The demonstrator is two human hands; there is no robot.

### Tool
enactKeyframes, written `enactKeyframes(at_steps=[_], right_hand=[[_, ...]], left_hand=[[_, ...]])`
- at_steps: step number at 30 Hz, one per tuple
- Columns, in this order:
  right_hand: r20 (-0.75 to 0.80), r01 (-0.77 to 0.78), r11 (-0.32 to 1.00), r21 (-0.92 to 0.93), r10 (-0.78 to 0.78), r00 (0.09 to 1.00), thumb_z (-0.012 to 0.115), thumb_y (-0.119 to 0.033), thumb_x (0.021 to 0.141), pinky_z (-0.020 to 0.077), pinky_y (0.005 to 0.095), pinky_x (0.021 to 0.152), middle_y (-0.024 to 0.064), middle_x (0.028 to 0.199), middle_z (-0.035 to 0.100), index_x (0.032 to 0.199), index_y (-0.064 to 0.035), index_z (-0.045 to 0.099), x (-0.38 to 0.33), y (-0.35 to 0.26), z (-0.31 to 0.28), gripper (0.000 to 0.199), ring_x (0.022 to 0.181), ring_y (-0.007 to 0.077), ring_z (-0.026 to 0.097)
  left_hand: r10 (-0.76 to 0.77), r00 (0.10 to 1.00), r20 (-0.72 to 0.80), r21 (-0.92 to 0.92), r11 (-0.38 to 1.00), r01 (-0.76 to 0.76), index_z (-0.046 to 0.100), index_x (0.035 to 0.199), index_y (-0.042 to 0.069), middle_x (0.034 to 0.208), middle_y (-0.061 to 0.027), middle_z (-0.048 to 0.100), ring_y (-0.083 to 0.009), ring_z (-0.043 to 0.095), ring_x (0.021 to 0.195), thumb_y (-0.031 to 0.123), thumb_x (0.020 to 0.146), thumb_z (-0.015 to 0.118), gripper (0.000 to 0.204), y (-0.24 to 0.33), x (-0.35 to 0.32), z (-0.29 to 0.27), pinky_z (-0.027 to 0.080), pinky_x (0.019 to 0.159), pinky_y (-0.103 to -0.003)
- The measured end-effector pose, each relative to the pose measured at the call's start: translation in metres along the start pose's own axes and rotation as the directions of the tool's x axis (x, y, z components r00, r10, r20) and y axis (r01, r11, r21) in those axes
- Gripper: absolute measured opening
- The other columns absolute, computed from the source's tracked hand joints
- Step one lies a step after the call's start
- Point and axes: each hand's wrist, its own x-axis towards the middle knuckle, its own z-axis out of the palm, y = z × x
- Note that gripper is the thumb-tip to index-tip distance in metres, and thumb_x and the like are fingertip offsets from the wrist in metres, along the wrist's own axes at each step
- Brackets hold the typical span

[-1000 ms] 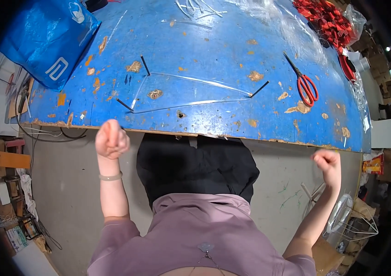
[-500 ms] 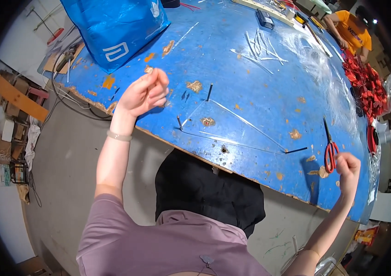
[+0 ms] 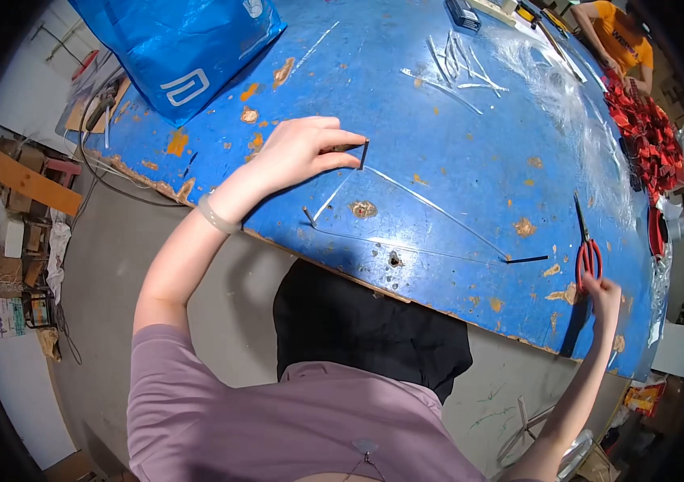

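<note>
The left hand (image 3: pixel 298 153) reaches out over the chipped blue table (image 3: pixel 454 145), its fingers pinching one black-tipped corner of a thin clear plastic sheet (image 3: pixel 406 221). At the table's near edge, the right hand (image 3: pixel 602 295) touches the red-handled scissors (image 3: pixel 585 245), fingers seemingly half curled.

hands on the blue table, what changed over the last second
Both hands came up from the table's near edge. The left hand reached forward and pinched a dark corner clip of the clear plastic sheet. The right hand moved to the red-handled scissors, touching the handles. The sheet, scissors and blue bag stayed on the blue table.
</note>
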Motion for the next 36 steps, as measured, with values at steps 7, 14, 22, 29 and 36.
enactKeyframes(at_steps=[7,14,22,29,36], right_hand=[[-0.012,-0.25,0.953,0.174,0.256,0.967,0.063,-0.021,0.079,0.0219,0.0213,0.041,-0.0064,0.05,0.041,0.059,-0.0044,0.053,-0.121,0.03,-0.033,0.028,0.045,0.0024,0.032],[0.17,-0.374,0.912,0.17,0.347,0.922,0.061,-0.021,0.08,0.019,0.0192,0.039,-0.0081,0.049,0.038,0.07,-0.0046,0.061,-0.256,0.117,-0.049,0.019,0.042,0.0015,0.029],[0.328,-0.64,0.735,0.225,0.562,0.76,0.064,-0.014,0.076,0.0263,0.0197,0.041,-0.0039,0.051,0.048,0.07,-0.0014,0.064,-0.381,0.122,-0.044,0.014,0.044,0.0042,0.037],[0.195,-0.376,0.843,0.385,0.324,0.926,0.065,-0.007,0.072,0.0278,0.0202,0.043,-0.0013,0.052,0.051,0.071,0.0015,0.064,-0.366,0.034,-0.032,0.009,0.046,0.0055,0.039],[0.435,-0.104,0.965,0.241,-0.011,0.901,0.066,-0.007,0.072,0.0342,0.0217,0.046,0.0038,0.058,0.056,0.075,0.0028,0.064,-0.282,0.003,-0.03,0.011,0.048,0.0079,0.046]], left_hand=[[-0.064,0.994,0.083,-0.175,0.981,0.078,0.062,0.085,0.008,0.067,-0.0053,0.053,-0.0177,0.052,0.06,0.025,0.071,0.068,0.023,0.001,-0.017,-0.007,0.04,0.053,-0.029],[-0.113,0.966,-0.234,-0.321,0.946,0.033,0.059,0.082,0.005,0.071,-0.0008,0.059,-0.0086,0.052,0.063,0.016,0.074,0.064,0.015,0.018,-0.008,-0.035,0.041,0.056,-0.022],[0.493,0.853,-0.174,-0.722,0.525,-0.45,0.058,0.088,0.004,0.083,-0.0103,0.058,-0.0268,0.055,0.08,0.032,0.069,0.065,0.034,0.263,-0.008,0.077,0.044,0.071,-0.036],[0.849,0.463,0.256,-0.957,0.154,0.246,0.048,0.105,-0.003,0.087,-0.0144,0.055,-0.0243,0.054,0.079,0.035,0.081,0.053,0.046,0.401,-0.097,0.164,0.043,0.07,-0.035],[0.622,0.479,0.62,-0.586,-0.039,0.809,0.051,0.071,0.005,0.065,0.0064,0.041,-0.0027,0.035,0.059,0.027,0.088,0.048,0.027,0.228,-0.056,0.069,0.031,0.052,-0.018]])
